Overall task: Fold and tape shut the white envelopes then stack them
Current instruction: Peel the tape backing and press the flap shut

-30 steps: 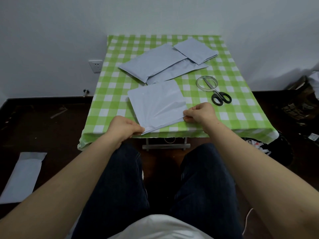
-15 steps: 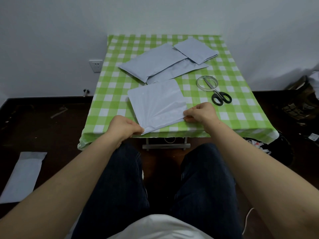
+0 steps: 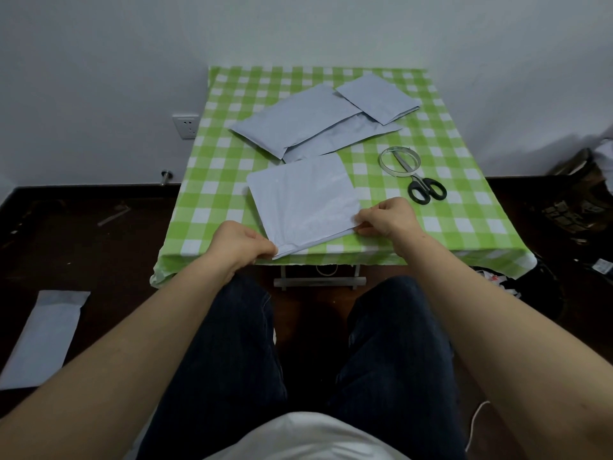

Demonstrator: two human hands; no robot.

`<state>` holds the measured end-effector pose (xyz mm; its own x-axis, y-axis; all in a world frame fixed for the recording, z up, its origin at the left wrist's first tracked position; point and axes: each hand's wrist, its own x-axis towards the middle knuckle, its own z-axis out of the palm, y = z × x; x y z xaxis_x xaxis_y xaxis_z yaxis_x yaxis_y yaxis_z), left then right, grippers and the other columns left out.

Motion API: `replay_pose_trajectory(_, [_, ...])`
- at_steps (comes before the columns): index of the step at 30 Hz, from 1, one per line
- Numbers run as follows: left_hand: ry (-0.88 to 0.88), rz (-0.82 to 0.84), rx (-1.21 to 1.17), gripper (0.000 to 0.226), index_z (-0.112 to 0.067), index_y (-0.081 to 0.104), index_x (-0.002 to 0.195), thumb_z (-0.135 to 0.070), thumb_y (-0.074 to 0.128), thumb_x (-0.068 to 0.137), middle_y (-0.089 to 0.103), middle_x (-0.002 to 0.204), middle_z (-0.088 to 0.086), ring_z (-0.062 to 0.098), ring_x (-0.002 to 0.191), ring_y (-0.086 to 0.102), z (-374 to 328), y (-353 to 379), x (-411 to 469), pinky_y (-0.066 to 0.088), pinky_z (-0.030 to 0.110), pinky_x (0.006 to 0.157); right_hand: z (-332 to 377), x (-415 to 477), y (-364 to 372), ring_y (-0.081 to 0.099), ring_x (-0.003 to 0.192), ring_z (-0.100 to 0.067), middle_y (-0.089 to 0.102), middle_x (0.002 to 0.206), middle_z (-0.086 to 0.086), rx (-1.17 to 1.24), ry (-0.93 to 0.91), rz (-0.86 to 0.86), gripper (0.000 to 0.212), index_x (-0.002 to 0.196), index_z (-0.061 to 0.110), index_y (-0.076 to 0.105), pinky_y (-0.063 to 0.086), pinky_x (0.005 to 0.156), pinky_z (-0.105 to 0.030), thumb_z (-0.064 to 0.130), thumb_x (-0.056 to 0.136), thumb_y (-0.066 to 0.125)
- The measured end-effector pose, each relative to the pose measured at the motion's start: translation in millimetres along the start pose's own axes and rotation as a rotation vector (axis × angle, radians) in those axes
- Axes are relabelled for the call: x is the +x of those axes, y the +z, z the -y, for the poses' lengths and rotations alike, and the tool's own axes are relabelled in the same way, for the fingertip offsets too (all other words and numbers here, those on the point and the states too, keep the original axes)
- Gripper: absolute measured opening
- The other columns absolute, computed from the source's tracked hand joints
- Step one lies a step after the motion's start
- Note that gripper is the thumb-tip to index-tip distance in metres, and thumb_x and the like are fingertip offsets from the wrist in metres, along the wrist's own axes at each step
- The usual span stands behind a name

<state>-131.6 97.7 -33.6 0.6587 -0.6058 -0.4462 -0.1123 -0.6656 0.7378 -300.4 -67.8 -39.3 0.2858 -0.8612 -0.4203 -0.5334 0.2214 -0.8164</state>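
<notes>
A folded white envelope (image 3: 303,197) lies at the near edge of the green-checked bench (image 3: 464,220). The left hand (image 3: 240,244) pinches its near left corner and the right hand (image 3: 388,217) its near right corner; whether anything is inside cannot be told. Behind it lie overlapping flat envelopes (image 3: 298,124), and to the right a tape roll (image 3: 382,163) rings the blades of the scissors (image 3: 426,190).

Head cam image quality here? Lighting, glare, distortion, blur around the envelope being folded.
Head view: dim, cool, even light, no hard shadows on the tablecloth. Head view: no blown glare; creases on the held envelope are readable. Head view: wide-angle stretch enlarges the forearms toward the bottom corners. Head view: left hand and right hand sharp, no motion blur; floor nearly black, detail lost.
</notes>
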Motion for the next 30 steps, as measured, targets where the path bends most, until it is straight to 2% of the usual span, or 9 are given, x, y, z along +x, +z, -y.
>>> replay_pose_trajectory(4, [0.001,0.002,0.003,0.012,-0.003,0.067,0.06,-0.006,0.078,0.064,0.058,0.066,0.014,0.017,0.05,0.042,-0.3,0.0,0.4,0.04,0.026,0.055,-0.4,0.5,0.3,0.069,0.07,-0.026,0.068,0.068,-0.014,-0.016,0.0,-0.004,0.019,0.058,0.004,0.062,0.057,0.084,-0.039,0.003,0.073,0.074])
replay_pose_trajectory(9, [-0.004,-0.002,0.014,0.011,-0.001,0.068,0.063,-0.006,0.077,0.063,0.057,0.066,0.014,0.018,0.052,0.043,-0.1,-0.2,0.8,0.041,0.027,0.057,-0.2,0.4,0.8,0.071,0.078,-0.028,0.071,0.077,-0.018,-0.043,-0.006,-0.007,0.017,0.06,0.003,0.063,0.056,0.086,-0.039,0.005,0.071,0.077])
replay_pose_trajectory(15, [-0.009,-0.001,0.018,0.016,0.005,0.069,0.071,-0.004,0.077,0.061,0.058,0.068,0.014,0.018,0.053,0.044,0.1,0.4,2.6,0.041,0.028,0.058,-0.5,0.8,1.2,0.067,0.064,-0.02,0.07,0.071,-0.014,-0.069,-0.011,-0.016,0.018,0.06,0.004,0.063,0.056,0.086,-0.038,0.005,0.07,0.077])
replay_pose_trajectory(22, [-0.002,-0.002,0.032,0.013,0.003,0.069,0.07,-0.004,0.077,0.063,0.061,0.068,0.013,0.017,0.053,0.047,-0.1,0.3,3.7,0.044,0.026,0.058,0.2,-0.8,1.5,0.068,0.069,-0.021,0.071,0.074,-0.015,-0.079,-0.012,-0.019,0.019,0.058,0.005,0.062,0.055,0.087,-0.038,0.006,0.07,0.077])
replay_pose_trajectory(30, [0.013,-0.007,0.061,0.011,-0.003,0.067,0.062,-0.003,0.077,0.064,0.059,0.062,0.008,0.014,0.051,0.047,-0.6,0.7,3.4,0.043,0.022,0.055,0.4,-0.8,2.4,0.067,0.067,-0.02,0.068,0.064,-0.01,-0.1,-0.009,-0.029,0.023,0.055,0.008,0.06,0.055,0.088,-0.037,0.006,0.07,0.078])
